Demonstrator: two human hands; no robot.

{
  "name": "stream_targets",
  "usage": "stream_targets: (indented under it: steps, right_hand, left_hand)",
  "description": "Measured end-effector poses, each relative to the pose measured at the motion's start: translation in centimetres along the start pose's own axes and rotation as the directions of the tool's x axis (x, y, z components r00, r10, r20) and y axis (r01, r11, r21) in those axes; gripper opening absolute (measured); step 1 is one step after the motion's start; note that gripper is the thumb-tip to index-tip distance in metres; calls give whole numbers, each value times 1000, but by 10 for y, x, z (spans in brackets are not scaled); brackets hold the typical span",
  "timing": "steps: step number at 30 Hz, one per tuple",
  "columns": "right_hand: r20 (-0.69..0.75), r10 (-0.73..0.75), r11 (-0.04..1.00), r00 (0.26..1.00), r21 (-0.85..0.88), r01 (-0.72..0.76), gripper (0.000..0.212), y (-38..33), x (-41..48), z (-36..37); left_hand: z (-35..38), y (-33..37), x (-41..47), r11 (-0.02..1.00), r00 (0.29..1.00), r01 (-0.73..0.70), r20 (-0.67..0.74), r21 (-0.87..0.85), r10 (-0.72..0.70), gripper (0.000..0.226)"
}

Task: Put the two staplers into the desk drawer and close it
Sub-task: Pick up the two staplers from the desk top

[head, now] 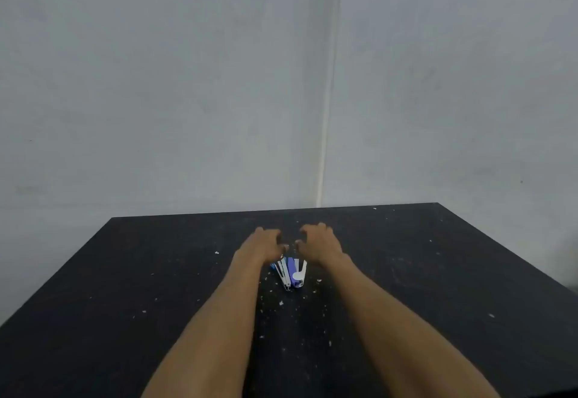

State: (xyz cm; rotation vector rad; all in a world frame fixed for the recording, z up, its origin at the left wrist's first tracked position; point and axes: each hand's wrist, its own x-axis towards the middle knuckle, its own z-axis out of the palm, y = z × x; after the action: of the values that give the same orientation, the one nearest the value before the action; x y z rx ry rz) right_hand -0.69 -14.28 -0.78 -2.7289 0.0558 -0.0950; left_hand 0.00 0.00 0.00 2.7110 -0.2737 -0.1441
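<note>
Two small staplers lie side by side on the black desk top [406, 272]: a blue and white one [281, 269] on the left and a purple and white one [296, 271] on the right. My left hand [266, 242] and my right hand [316, 241] hover just beyond them, fingers curled and apart, holding nothing. Both forearms stretch forward on either side of the staplers. No drawer is in view.
The desk top is speckled with small white crumbs. A bare grey wall stands behind the desk's far edge [275, 211], with a thin white pipe [325, 135] running down it. The desk's right edge [506, 247] slopes toward the lower right.
</note>
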Motion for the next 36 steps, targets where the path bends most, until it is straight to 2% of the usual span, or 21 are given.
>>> stream_targets:
  steps: [4, 6, 9, 13, 15, 17, 19, 21, 23, 26, 28, 30, 32, 34, 36]
  right_hand:
    - [106, 7, 999, 994, 32, -11, 28, 10, -17, 29]
    - [118, 20, 997, 993, 72, -29, 25, 13, -20, 41]
    - [63, 53, 994, 997, 90, -58, 23, 12, -23, 46]
    - [-58, 116, 993, 992, 41, -114, 34, 9, -24, 53]
    - [-93, 161, 987, 982, 19, -160, 42, 7, -21, 56]
    - [-92, 216, 976, 972, 7, -217, 61, 7, -20, 56]
    - [-111, 284, 959, 953, 30, -282, 70, 9, -21, 56]
    - [-133, 362, 926, 923, 163, -340, 66, 13, -21, 55]
    - [-132, 434, 856, 891, 368, -363, 59, 21, -19, 52]
    - [-2, 501, 616, 865, 703, -356, 50, 35, -13, 46]
    - [5, 499, 532, 866, 787, -312, 40, 43, -13, 46]
    - [-56, 482, 589, 874, 759, -277, 31, 50, -14, 49]
    - [-148, 443, 723, 884, 642, -255, 20, 56, -17, 53]
    - [-247, 380, 830, 891, 517, -211, 17, 60, -19, 58]
    - [-311, 331, 878, 891, 447, -170, 15, 62, -23, 59]
  left_hand:
    - [31, 3, -13, 1000, 996, 7, 93, 25, -10, 40]
    - [39, 3, -16, 1000, 998, 9, 67, -24, -8, 32]
    - [44, -3, -15, 993, 1000, 21, -19, -116, -24, 25]
    - [42, -11, -18, 987, 993, 38, -105, -159, -55, 21]
    - [39, -14, -18, 992, 991, 70, -104, -104, -81, 30]
    - [37, -16, -16, 993, 992, 109, -65, -43, -112, 42]
    - [38, -17, -14, 988, 988, 149, -24, -33, -150, 61]
    - [42, -18, -12, 984, 984, 176, 7, -40, -176, 73]
    - [48, -17, -11, 977, 978, 210, 1, -46, -210, 65]
    - [52, -12, -8, 957, 963, 248, -67, -152, -260, 40]
    - [54, -8, -7, 935, 955, 235, -118, -264, -273, 39]
    - [57, -1, -7, 919, 952, 232, -119, -320, -282, 48]
    - [62, 3, -7, 905, 948, 234, -123, -355, -294, 54]
    - [68, 7, -6, 887, 943, 227, -137, -401, -303, 48]
    - [74, 11, -4, 885, 943, 202, -162, -419, -292, 39]
